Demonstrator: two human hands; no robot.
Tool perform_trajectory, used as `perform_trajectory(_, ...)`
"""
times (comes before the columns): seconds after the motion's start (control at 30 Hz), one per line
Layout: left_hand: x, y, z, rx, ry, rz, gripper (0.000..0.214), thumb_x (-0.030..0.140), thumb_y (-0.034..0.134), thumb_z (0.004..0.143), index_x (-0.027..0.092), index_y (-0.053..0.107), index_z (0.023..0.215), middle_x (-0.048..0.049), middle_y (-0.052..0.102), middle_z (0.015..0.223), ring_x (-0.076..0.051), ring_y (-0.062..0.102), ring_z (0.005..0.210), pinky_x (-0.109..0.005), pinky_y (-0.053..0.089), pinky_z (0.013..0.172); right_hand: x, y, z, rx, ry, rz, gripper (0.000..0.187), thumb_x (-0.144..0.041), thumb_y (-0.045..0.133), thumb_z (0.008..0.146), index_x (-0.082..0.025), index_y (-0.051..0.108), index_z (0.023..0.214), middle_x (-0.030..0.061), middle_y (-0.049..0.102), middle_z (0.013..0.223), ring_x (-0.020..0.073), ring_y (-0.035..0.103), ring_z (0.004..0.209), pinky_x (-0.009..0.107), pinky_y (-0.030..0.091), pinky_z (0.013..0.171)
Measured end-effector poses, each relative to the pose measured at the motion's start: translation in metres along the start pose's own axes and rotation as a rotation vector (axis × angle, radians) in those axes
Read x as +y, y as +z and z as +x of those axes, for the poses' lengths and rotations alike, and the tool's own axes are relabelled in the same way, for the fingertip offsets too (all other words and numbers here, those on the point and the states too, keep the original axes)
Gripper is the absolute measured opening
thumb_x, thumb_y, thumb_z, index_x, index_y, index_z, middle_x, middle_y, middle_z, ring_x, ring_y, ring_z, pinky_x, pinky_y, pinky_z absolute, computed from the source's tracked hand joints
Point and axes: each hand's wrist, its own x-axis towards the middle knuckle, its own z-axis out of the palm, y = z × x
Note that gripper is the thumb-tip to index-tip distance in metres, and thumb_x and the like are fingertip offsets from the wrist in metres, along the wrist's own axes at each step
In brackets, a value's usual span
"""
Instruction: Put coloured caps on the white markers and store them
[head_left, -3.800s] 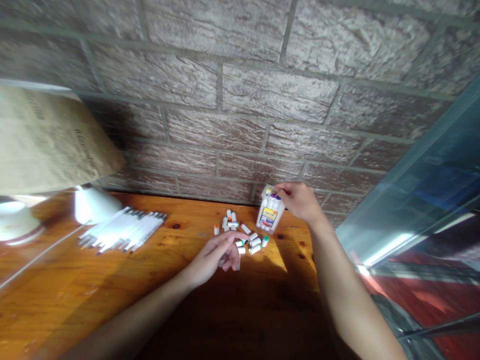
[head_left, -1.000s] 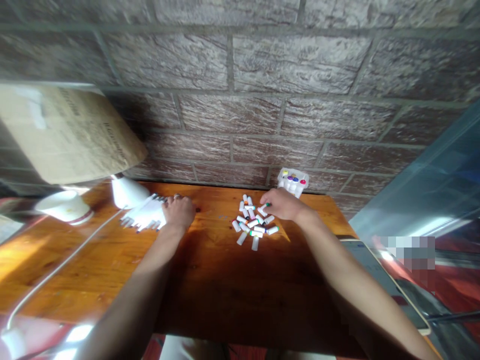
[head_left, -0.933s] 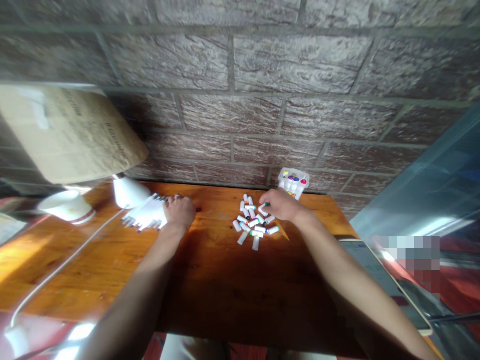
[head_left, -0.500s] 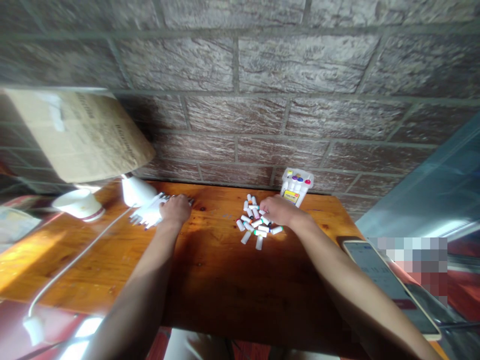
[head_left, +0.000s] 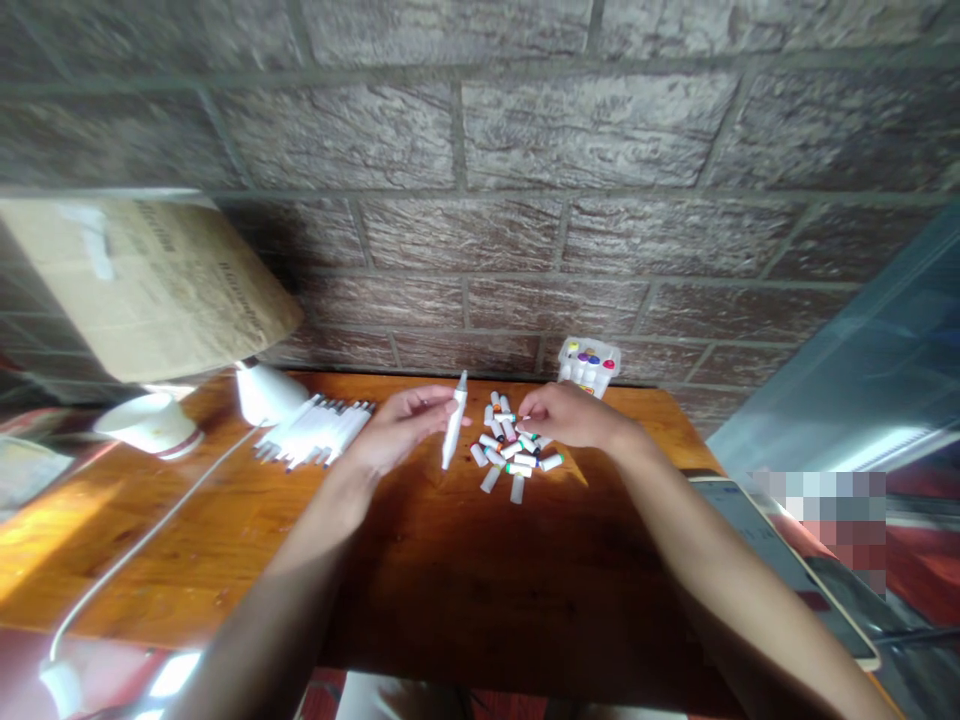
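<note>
Between the thumb and fingers of my left hand (head_left: 409, 425) is a white marker (head_left: 453, 425), uncapped and held nearly upright with its grey tip up. My right hand (head_left: 562, 412) is pinched at the far right of a pile of white marker caps (head_left: 517, 467) with coloured ends. A small pale cap shows at its fingertips, partly covered by them. To the left, several uncapped white markers (head_left: 315, 430) lie side by side on the wooden table (head_left: 465, 570). Behind my right hand stands a clear plastic marker case (head_left: 592, 365) with several coloured-ended markers in it.
A lamp with a brown paper shade (head_left: 165, 290) and white base (head_left: 266, 395) stands at the left, its white cord (head_left: 150, 540) crossing the table. Beside it is a white paper cup (head_left: 150, 425). A phone (head_left: 780, 560) lies at the right edge. A brick wall (head_left: 510, 230) rises behind.
My left hand has lifted from the row of markers and moved right, now with a marker in it. My right hand has stayed at the caps, its fingers still pinched.
</note>
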Motion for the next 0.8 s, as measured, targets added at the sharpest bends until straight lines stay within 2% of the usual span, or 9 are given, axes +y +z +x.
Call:
perform_trajectory(0.03,0.001,0.008,-0.002,-0.038,-0.026,-0.133,0.046,0.041,0.088,0.066,0.016,0.072,0.1,-0.0069,0.078,0.095,-0.021,0.075,0.084,-0.034,0.058,0.086,-0.001,0.003,-0.003,0.023,-0.007,0.033,0.017,-0.025,0.064,0.089,-0.018,0.078,0.091,0.0027,0.079,0.083,0.0157,0.07,0.074,0.022,0.043,0.064)
perform_trajectory(0.1,0.0,0.022,-0.005,-0.081,-0.055,-0.298,0.043,0.037,0.088,0.067,0.014,0.071,0.099,-0.0082,0.078,0.094,-0.021,0.076,0.082,-0.033,0.059,0.083,-0.002,0.014,-0.009,0.103,-0.022,0.082,0.015,-0.024,0.065,0.088,-0.018,0.078,0.089,0.0043,0.079,0.087,0.017,0.07,0.077,0.023,0.044,0.068)
perform_trajectory(0.2,-0.006,0.038,-0.006,-0.151,-0.063,-0.413,0.038,0.035,0.086,0.072,0.013,0.071,0.099,-0.0115,0.078,0.099,-0.023,0.076,0.087,-0.035,0.06,0.085,-0.002,0.037,-0.021,0.248,-0.041,0.076,0.02,-0.026,0.059,0.094,-0.019,0.078,0.091,0.0062,0.078,0.092,0.0185,0.069,0.082,0.026,0.045,0.075)
perform_trajectory(0.37,-0.017,0.05,-0.006,-0.147,-0.046,-0.536,0.032,0.027,0.084,0.072,0.014,0.071,0.099,-0.0069,0.079,0.09,-0.021,0.076,0.08,-0.037,0.061,0.084,-0.006,0.056,-0.042,0.421,-0.058,0.173,0.024,-0.026,0.055,0.097,-0.02,0.077,0.088,0.004,0.074,0.08,0.0162,0.064,0.07,0.025,0.043,0.068)
perform_trajectory(0.5,-0.015,0.052,-0.01,-0.172,-0.053,-0.59,0.029,0.024,0.085,0.07,0.014,0.072,0.095,-0.0044,0.078,0.084,-0.017,0.075,0.073,-0.031,0.061,0.079,-0.006,0.059,-0.045,0.464,-0.137,0.236,0.023,-0.022,0.056,0.096,-0.019,0.075,0.084,0.0033,0.073,0.079,0.0149,0.063,0.068,0.024,0.042,0.067)
perform_trajectory(0.63,-0.013,0.053,-0.012,-0.206,-0.038,-0.643,0.03,0.024,0.089,0.067,0.015,0.073,0.09,-0.0024,0.078,0.082,-0.014,0.074,0.067,-0.022,0.06,0.067,0.004,0.065,-0.042,0.467,-0.182,0.249,0.023,-0.024,0.057,0.096,-0.018,0.074,0.081,0.0031,0.072,0.073,0.0142,0.06,0.061,0.025,0.04,0.064)
perform_trajectory(0.8,-0.017,0.054,-0.01,-0.158,-0.032,-0.715,0.034,0.024,0.093,0.062,0.014,0.072,0.087,-0.0015,0.077,0.082,-0.013,0.074,0.066,-0.022,0.062,0.065,0.01,0.067,-0.041,0.45,-0.181,0.266,0.026,-0.026,0.057,0.096,-0.017,0.075,0.079,0.0022,0.069,0.066,0.013,0.058,0.058,0.025,0.039,0.064)
